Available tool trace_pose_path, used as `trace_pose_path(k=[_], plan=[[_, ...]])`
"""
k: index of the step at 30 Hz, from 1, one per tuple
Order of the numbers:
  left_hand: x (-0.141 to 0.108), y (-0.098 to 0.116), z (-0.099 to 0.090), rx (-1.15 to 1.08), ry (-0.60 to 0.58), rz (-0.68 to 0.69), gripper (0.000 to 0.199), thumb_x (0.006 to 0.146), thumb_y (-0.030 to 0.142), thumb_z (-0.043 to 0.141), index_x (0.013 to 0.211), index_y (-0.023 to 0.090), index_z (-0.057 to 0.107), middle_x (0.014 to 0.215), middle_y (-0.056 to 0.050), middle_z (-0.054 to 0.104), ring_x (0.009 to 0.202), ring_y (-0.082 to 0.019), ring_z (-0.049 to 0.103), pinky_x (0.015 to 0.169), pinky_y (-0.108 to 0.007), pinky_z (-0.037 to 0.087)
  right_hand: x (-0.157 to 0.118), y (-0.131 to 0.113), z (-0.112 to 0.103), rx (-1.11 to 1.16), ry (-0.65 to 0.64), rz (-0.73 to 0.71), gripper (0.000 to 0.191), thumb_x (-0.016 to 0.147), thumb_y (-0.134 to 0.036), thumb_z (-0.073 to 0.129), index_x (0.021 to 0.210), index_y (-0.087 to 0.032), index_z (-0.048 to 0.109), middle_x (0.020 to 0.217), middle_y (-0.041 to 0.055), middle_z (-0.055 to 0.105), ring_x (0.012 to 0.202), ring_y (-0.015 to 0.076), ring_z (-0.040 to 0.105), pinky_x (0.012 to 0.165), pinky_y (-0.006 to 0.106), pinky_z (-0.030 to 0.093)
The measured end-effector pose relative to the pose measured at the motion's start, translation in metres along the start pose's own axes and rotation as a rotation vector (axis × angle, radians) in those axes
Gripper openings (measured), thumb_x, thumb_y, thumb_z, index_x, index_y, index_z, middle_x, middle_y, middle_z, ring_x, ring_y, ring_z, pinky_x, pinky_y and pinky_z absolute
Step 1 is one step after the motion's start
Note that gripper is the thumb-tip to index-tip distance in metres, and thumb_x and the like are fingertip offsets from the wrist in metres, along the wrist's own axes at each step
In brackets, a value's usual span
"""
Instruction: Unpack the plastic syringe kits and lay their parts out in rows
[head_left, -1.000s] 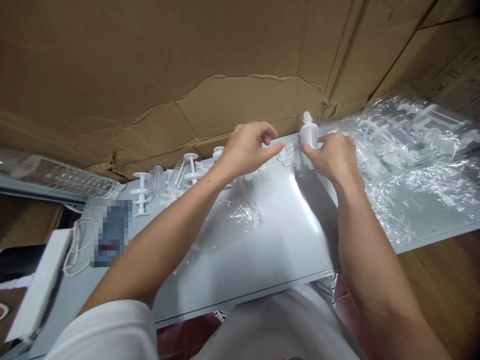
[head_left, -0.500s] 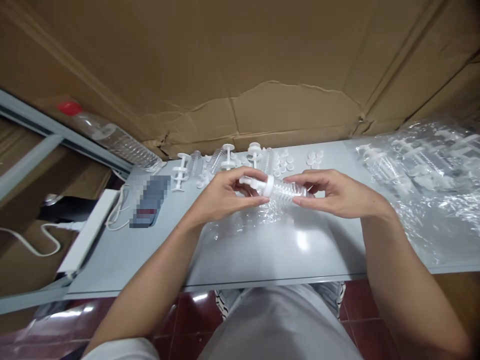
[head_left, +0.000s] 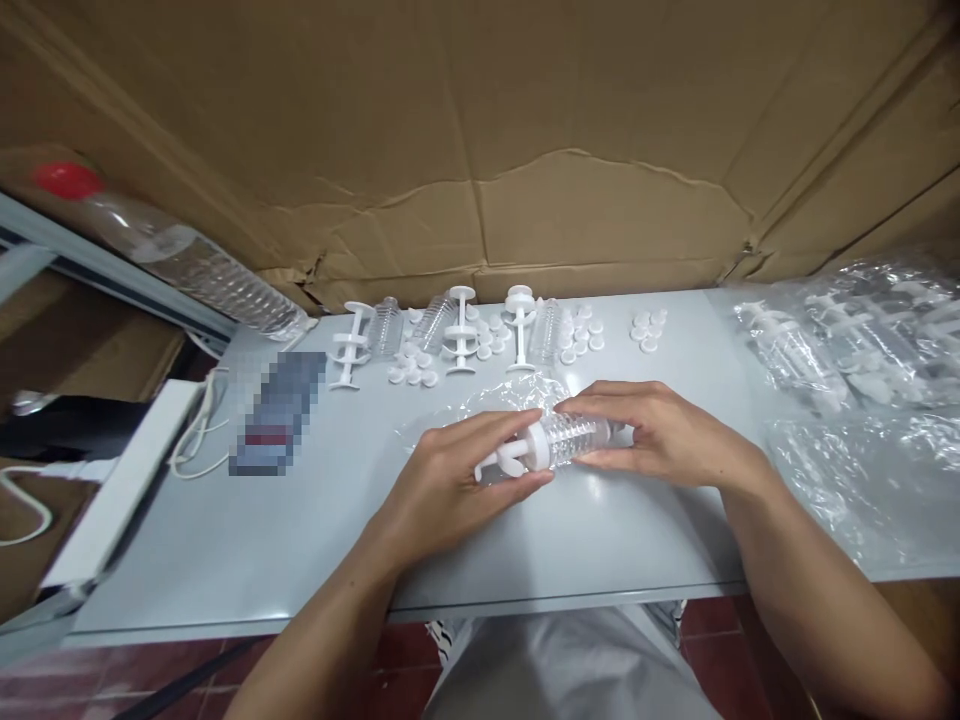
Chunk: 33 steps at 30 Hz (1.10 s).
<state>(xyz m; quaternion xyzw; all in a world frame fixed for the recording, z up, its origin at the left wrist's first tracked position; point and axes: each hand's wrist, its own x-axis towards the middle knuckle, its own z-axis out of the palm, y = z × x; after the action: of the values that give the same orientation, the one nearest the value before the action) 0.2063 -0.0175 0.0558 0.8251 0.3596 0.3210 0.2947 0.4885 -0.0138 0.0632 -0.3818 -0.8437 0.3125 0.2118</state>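
A clear ribbed plastic tube (head_left: 574, 438) with a white collar and a white plunger lies sideways between my hands, low over the grey table. My left hand (head_left: 480, 470) grips it at the white collar, thumb on the near side and fingers on the far side. The clear right end is pinched by my right hand (head_left: 645, 435). Beneath and behind the tube spreads a crumpled clear plastic bag (head_left: 480, 398). Farther back stand white plunger parts (head_left: 460, 332), clear ribbed tubes (head_left: 386, 328) and groups of small white caps (head_left: 583, 335).
Bagged parts (head_left: 862, 335) and clear plastic film (head_left: 862, 480) cover the table's right side. On the left are a pixelated phone-like object (head_left: 281, 410), a white power strip (head_left: 124, 480) with cables, and a red-capped bottle (head_left: 202, 265). Cardboard (head_left: 480, 130) rises behind.
The view has shifted. Both hands have come nearer the table's front edge with the tube, still holding it, and more of the parts behind is uncovered.
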Motion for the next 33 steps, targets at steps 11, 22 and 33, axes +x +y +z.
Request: trace_pose_path(k=[11,22,33], plan=[[0.008,0.008,-0.013,-0.079,0.111,-0.345,0.03,0.077,0.039,0.087,0.106,0.036,0.082,0.083,0.004,0.08,0.072,-0.021,0.074,0.057,-0.03,0.061,-0.014,0.006,-0.026,-0.067,0.175,0.107,0.038,0.096,-0.049,0.072,0.132,-0.035,0.072,0.122,0.0044,0.075,0.104,0.0251,0.073,0.091,0.043,0.059],[0.03,0.013,-0.019,-0.108,0.291,-0.346,0.042,0.089,0.039,0.081,0.13,0.036,0.071,0.125,-0.001,0.078,0.098,-0.022,0.077,0.089,-0.038,0.066,-0.032,0.048,-0.036,-0.083,0.817,0.413,0.039,0.079,-0.036,0.082,0.116,-0.028,0.072,0.111,0.0052,0.076,0.097,0.028,0.072,0.091,0.047,0.057],[0.149,0.045,0.087,0.643,0.071,-0.18,0.034,0.101,0.031,0.056,0.133,0.024,0.063,0.123,-0.01,0.075,0.111,-0.03,0.071,0.097,-0.043,0.051,-0.033,0.069,-0.037,-0.265,1.027,0.456,0.036,0.075,-0.033,0.081,0.11,-0.026,0.073,0.102,0.0035,0.075,0.082,0.0231,0.067,0.082,0.041,0.055]])
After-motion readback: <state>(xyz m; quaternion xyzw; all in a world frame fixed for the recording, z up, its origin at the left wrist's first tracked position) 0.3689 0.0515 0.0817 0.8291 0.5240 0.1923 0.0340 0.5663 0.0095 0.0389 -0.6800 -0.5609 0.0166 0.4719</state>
